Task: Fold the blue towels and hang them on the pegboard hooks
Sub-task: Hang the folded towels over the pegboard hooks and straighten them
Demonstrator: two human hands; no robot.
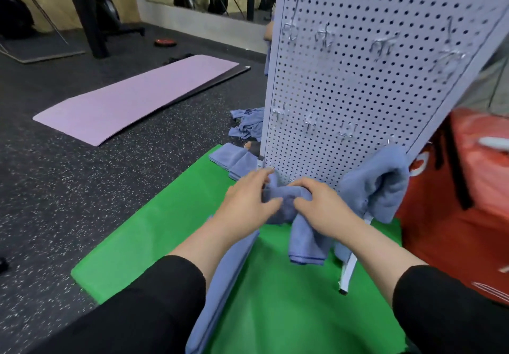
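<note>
A white pegboard (358, 92) stands upright on a green sheet (289, 298), with rows of metal hooks (325, 35) on its face. One folded blue towel (377, 183) hangs from a low hook at the board's right edge. My left hand (248, 196) and my right hand (322, 205) both grip another folded blue towel (305, 240) pressed against the bottom of the board, its tail hanging down. A further blue towel (220, 285) lies flat under my left forearm. Folded towels (231, 158) rest left of the board's base.
A crumpled heap of blue towels (248, 123) lies on the speckled floor behind the board's left edge. A pink exercise mat (132, 97) stretches across the floor at the left. A red padded object (468, 202) sits at the right. Gym equipment stands at the back.
</note>
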